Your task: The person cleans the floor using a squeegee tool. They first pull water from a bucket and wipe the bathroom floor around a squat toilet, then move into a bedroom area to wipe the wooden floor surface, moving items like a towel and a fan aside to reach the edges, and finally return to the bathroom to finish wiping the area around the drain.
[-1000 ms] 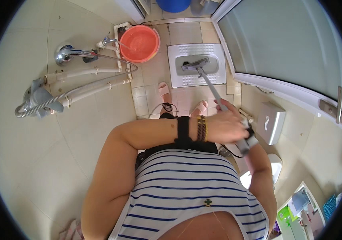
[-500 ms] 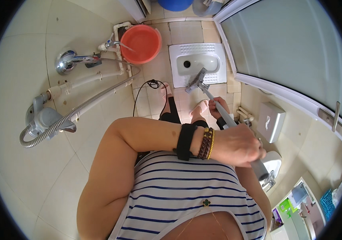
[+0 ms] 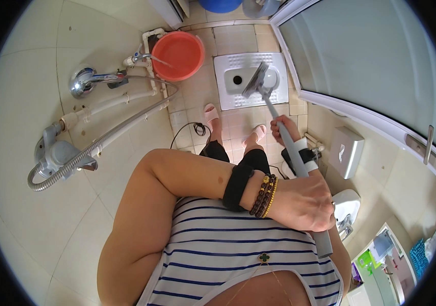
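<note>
Both hands grip a long grey handle point(image 3: 293, 153) that ends in a flat brush head point(image 3: 255, 80). The head rests in the white squat toilet pan point(image 3: 228, 94) on the tiled floor ahead of my feet. My left hand point(image 3: 304, 204), with a black wristband and bead bracelets, reaches across my striped shirt and closes around the handle near its top end. My right hand point(image 3: 285, 126), wearing a black and white wrist strap, holds the handle lower down, closer to the pan. My feet are in pink slippers point(image 3: 210, 113) just before the pan.
A red basin point(image 3: 178, 55) stands under a tap left of the pan. A metal shower hose point(image 3: 90, 148) and pipes run along the left wall. A frosted glass door point(image 3: 371, 61), a white wall box point(image 3: 347, 151) and a small sink point(image 3: 345, 209) are on the right. A black cable point(image 3: 190, 130) lies on the floor.
My left hand has drawn back toward my chest along the handle. The brush head has shifted within the pan, first nearer to me, then farther away.
</note>
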`<state>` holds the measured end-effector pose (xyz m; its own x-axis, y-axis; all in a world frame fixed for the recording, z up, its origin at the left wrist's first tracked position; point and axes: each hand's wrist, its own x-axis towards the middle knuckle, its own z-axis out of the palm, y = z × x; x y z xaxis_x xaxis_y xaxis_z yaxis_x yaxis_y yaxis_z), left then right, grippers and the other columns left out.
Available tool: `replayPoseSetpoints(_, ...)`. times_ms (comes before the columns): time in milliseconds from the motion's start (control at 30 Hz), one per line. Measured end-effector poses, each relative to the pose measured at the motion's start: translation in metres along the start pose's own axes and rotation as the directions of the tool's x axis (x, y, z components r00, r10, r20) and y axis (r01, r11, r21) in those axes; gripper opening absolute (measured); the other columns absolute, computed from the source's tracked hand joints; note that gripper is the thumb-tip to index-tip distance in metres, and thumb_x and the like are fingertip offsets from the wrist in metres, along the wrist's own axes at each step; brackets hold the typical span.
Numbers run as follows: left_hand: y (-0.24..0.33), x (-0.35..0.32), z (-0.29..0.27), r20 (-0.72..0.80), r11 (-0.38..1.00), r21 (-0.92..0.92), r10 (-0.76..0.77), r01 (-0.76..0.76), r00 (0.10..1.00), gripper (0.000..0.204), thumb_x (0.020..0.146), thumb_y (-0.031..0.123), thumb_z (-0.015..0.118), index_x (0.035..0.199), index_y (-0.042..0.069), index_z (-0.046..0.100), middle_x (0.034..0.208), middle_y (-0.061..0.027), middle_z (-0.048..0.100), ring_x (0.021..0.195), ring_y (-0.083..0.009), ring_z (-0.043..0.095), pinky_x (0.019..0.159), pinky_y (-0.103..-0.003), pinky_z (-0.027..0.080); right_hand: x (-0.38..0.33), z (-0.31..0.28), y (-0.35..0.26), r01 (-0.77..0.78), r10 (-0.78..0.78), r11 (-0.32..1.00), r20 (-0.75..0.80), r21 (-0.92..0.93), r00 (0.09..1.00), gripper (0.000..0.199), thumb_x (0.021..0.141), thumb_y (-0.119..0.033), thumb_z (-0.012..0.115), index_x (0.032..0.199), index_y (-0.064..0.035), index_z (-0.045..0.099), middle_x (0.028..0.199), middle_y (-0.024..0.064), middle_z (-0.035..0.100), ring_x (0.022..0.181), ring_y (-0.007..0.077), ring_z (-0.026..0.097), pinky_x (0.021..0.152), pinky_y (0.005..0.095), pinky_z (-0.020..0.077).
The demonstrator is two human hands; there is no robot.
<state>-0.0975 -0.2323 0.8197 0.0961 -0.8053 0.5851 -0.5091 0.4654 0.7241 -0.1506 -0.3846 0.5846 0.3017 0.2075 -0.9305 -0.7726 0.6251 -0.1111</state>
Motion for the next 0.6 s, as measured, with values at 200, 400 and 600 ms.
replayPoseSetpoints(200,-0.025,-0.016,0.01,0.026,0.995,-0.065,-0.068,0.069,0.997,0.016,0.067,0.012,0.057,0.062,0.004,0.044,0.054,-0.0067,0.048,0.05,-0.0213,0.055,0.042,-0.033,0.043,0.041,-0.034,0.043,-0.168,0.14,0.948,0.121,0.269,0.983,0.017,0.077,-0.019,0.044,0.07,-0.0033,0.043,0.057,0.002,0.042,0.046,0.0102,0.044,0.04,0.0208,0.0404)
replayPoseSetpoints(400,-0.035,-0.02,0.007,0.066,0.993,-0.04,-0.106,0.108,0.992,0.025,0.061,0.019,0.066,0.067,0.004,0.047,0.059,-0.0067,0.051,0.058,-0.0229,0.057,0.048,-0.033,0.045,0.057,-0.033,0.027,-0.026,0.008,0.96,0.065,0.278,0.998,0.016,0.076,-0.018,0.046,0.074,-0.0028,0.043,0.064,0.0028,0.045,0.048,0.0103,0.045,0.043,0.0215,0.0399)
replayPoseSetpoints(600,-0.03,-0.018,0.012,0.122,0.999,0.027,-0.042,0.039,0.992,0.021,0.067,0.014,0.057,0.059,0.003,0.041,0.057,-0.0075,0.048,0.053,-0.0199,0.056,0.043,-0.031,0.043,0.057,-0.04,-0.002,0.023,-0.09,0.949,0.199,0.316,0.976,0.018,0.075,-0.021,0.048,0.073,-0.0043,0.043,0.061,0.0017,0.042,0.048,0.011,0.041,0.042,0.0214,0.0352)
